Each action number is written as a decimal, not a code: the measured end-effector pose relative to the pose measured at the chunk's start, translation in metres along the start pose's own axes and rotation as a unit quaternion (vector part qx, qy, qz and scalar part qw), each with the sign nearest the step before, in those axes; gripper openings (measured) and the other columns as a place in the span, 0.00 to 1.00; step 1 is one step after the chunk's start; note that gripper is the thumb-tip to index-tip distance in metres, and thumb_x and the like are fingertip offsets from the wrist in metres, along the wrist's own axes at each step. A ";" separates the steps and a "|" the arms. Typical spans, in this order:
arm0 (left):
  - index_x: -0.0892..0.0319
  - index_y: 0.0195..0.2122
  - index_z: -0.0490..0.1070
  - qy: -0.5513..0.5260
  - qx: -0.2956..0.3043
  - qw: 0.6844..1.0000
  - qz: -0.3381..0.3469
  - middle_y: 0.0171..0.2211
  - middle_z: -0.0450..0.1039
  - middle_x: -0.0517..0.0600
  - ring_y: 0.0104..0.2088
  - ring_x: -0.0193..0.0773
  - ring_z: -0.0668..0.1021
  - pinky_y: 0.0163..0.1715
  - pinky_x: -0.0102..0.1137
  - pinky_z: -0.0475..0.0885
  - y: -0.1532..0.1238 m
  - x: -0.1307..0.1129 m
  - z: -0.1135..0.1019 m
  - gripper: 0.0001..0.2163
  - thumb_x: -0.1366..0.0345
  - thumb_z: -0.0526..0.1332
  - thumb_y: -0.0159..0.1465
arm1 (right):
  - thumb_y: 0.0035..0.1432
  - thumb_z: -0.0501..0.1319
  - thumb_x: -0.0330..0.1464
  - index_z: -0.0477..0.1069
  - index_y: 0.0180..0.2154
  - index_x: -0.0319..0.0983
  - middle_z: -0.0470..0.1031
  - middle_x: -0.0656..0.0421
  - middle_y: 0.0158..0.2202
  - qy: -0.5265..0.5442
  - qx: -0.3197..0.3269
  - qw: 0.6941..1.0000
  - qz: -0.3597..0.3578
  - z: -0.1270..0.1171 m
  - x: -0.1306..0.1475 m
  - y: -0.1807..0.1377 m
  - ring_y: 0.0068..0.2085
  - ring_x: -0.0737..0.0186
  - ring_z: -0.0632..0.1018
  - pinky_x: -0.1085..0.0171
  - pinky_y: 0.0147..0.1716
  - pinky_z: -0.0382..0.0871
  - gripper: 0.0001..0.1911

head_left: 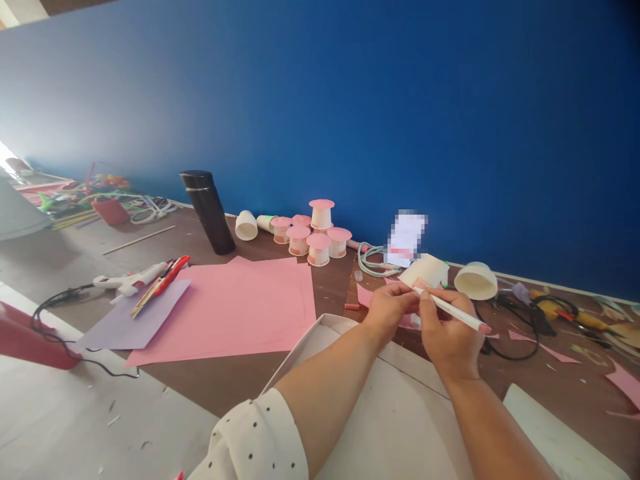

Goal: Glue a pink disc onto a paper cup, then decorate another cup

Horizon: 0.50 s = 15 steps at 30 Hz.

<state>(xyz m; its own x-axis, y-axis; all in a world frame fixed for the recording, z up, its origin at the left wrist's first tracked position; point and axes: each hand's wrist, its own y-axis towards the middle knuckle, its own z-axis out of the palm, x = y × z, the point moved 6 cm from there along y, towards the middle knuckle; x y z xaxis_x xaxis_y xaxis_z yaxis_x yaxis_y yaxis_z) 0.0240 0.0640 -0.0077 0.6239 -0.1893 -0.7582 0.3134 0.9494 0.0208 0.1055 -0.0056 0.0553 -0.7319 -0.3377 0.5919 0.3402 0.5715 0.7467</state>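
Observation:
My left hand (391, 305) is closed around a white paper cup (429, 269) lying on its side, held just above the table. My right hand (447, 331) grips a white pen with a pink end (457, 315), its tip resting against the cup's side near the left fingers. Small pink paper scraps (364, 294) lie on the table under and beside both hands. Another white paper cup (475, 280) lies tipped over just right of the held cup.
A large pink paper sheet (235, 309) and a lilac sheet (131, 319) lie at left, with a glue gun (131, 279) and a red cutter (170, 274). Several pink-topped cups (319, 235) and a black flask (209, 211) stand by the blue wall. A white box lid (320, 328) sits under my forearms. Cables and tools (550, 313) clutter the right.

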 end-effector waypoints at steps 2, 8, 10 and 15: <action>0.64 0.25 0.73 0.001 0.000 1.000 -0.001 0.22 0.70 0.47 0.25 0.33 0.73 0.35 0.32 0.68 0.000 0.000 0.000 0.16 0.59 0.72 0.41 | 0.54 0.60 0.36 0.71 0.33 0.37 0.75 0.54 0.33 -0.002 -0.002 1.000 -0.001 0.000 0.000 0.000 0.37 0.57 0.77 0.59 0.36 0.72 0.08; 0.64 0.26 0.73 -0.025 0.010 1.000 -0.008 0.24 0.71 0.48 0.26 0.34 0.74 0.39 0.35 0.69 -0.001 -0.001 0.002 0.17 0.59 0.73 0.40 | 0.55 0.60 0.36 0.71 0.35 0.37 0.75 0.52 0.35 0.011 -0.006 1.000 0.017 0.000 -0.004 -0.001 0.37 0.56 0.77 0.57 0.36 0.73 0.09; 0.64 0.26 0.73 -0.027 0.008 1.000 -0.011 0.24 0.72 0.49 0.26 0.34 0.74 0.40 0.37 0.70 -0.002 -0.002 0.003 0.17 0.59 0.73 0.40 | 0.55 0.60 0.36 0.71 0.36 0.36 0.75 0.51 0.36 0.008 -0.010 1.000 0.024 -0.001 -0.005 0.000 0.37 0.56 0.77 0.57 0.36 0.73 0.10; 0.64 0.26 0.73 -0.036 0.002 0.999 -0.021 0.24 0.72 0.50 0.26 0.35 0.75 0.42 0.38 0.70 -0.001 -0.001 0.003 0.18 0.59 0.74 0.39 | 0.56 0.60 0.37 0.71 0.37 0.36 0.75 0.51 0.36 -0.009 -0.015 1.000 0.017 -0.002 -0.005 0.000 0.36 0.57 0.77 0.57 0.36 0.72 0.11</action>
<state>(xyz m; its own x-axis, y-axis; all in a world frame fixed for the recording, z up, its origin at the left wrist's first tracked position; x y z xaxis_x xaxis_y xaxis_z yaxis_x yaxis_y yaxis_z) 0.0254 0.0622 -0.0054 0.6596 -0.2474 -0.7097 0.3437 0.9391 -0.0080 0.1103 -0.0055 0.0532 -0.7300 -0.3045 0.6119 0.3824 0.5600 0.7349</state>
